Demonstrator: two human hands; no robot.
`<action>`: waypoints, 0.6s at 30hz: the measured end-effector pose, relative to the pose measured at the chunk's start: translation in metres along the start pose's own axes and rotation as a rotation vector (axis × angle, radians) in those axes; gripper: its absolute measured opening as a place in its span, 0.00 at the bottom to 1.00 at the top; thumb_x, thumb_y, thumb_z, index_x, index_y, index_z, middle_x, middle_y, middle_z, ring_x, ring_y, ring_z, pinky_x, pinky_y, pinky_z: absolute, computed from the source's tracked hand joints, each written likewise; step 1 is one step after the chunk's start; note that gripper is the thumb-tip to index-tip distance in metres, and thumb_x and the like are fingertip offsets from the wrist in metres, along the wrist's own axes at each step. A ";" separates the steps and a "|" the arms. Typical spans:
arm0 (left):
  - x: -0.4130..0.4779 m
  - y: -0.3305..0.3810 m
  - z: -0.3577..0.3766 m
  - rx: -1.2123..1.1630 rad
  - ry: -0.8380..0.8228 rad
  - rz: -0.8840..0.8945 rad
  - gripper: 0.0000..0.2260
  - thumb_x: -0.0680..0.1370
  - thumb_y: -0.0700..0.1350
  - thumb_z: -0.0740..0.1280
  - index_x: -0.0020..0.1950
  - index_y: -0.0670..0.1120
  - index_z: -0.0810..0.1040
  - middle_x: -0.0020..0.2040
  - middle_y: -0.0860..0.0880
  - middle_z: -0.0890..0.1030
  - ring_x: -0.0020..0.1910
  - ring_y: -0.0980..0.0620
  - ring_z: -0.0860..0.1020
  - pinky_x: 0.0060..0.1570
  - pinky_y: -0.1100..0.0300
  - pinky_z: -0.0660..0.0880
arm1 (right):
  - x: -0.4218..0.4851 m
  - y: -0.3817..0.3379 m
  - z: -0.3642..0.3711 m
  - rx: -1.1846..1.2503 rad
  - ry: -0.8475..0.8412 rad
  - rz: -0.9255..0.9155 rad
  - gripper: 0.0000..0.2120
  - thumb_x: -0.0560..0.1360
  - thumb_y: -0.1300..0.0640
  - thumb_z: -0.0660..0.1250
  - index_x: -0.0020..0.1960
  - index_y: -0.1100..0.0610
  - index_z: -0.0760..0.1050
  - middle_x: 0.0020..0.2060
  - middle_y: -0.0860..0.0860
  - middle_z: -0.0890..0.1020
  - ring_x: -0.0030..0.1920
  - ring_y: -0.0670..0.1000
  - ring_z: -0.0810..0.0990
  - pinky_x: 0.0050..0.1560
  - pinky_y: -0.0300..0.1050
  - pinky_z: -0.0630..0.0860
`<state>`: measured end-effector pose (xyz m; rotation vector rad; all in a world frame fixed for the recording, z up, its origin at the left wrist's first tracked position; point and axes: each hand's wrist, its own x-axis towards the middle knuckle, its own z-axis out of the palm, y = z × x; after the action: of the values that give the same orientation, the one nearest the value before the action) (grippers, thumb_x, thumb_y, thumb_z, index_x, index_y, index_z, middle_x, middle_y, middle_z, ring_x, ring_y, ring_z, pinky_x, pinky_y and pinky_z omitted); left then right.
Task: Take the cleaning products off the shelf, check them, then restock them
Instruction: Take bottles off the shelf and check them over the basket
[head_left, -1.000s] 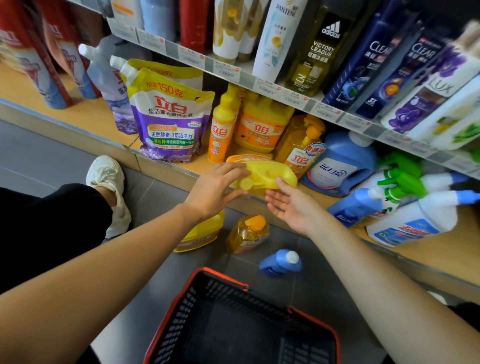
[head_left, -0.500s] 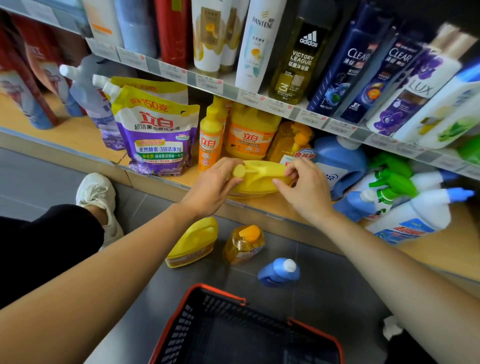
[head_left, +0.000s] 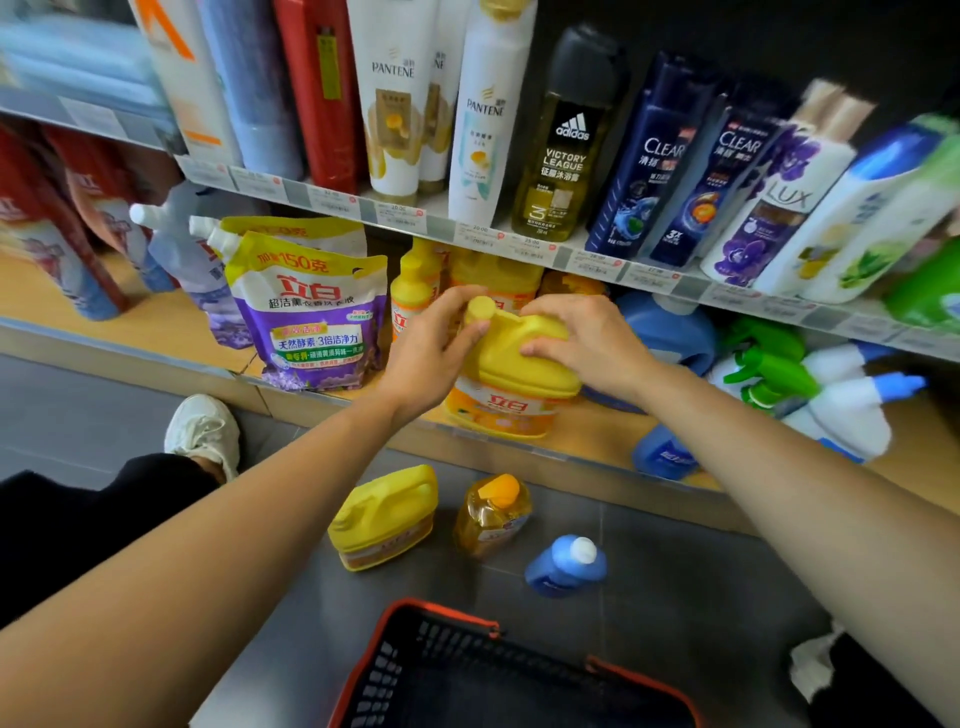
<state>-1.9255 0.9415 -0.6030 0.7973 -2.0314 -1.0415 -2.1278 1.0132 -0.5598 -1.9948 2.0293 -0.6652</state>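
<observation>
Left hand (head_left: 431, 348), right hand (head_left: 589, 343): fingers grip yellow jug (head_left: 519, 379); bottles behind (head_left: 415, 291) partly hidden; basket (head_left: 447, 616) cropped.

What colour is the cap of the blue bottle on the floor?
White. The cap shows best in the head view.

Yellow jug (head_left: 519, 358), purple pouch (head_left: 311, 322), red-rimmed basket (head_left: 441, 610).

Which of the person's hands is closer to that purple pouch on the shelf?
The left hand. It holds the yellow jug at its cap, just right of the purple pouch; the right hand grips the jug's far side, farther from the pouch.
</observation>
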 end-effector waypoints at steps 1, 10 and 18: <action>0.002 0.012 -0.003 -0.042 -0.013 0.015 0.15 0.84 0.44 0.64 0.71 0.46 0.73 0.63 0.50 0.78 0.63 0.52 0.77 0.63 0.46 0.76 | -0.007 -0.003 -0.009 0.019 0.019 0.008 0.18 0.73 0.49 0.75 0.62 0.51 0.80 0.57 0.50 0.83 0.58 0.52 0.79 0.59 0.53 0.75; -0.018 0.107 -0.010 -0.042 -0.331 0.159 0.12 0.83 0.41 0.64 0.66 0.40 0.75 0.58 0.46 0.78 0.59 0.47 0.77 0.59 0.47 0.76 | -0.096 -0.036 -0.068 0.138 0.150 0.045 0.15 0.73 0.51 0.76 0.58 0.52 0.82 0.47 0.42 0.80 0.50 0.40 0.76 0.48 0.31 0.70; -0.056 0.132 0.025 -0.099 -0.399 0.143 0.06 0.81 0.42 0.68 0.56 0.43 0.81 0.53 0.48 0.83 0.55 0.52 0.80 0.56 0.51 0.76 | -0.162 -0.034 -0.073 0.218 0.157 0.079 0.16 0.69 0.51 0.79 0.56 0.49 0.84 0.45 0.42 0.84 0.50 0.39 0.80 0.49 0.28 0.72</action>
<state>-1.9411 1.0589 -0.5182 0.4075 -2.3044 -1.2845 -2.1217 1.1853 -0.5059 -1.7798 2.0092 -1.0072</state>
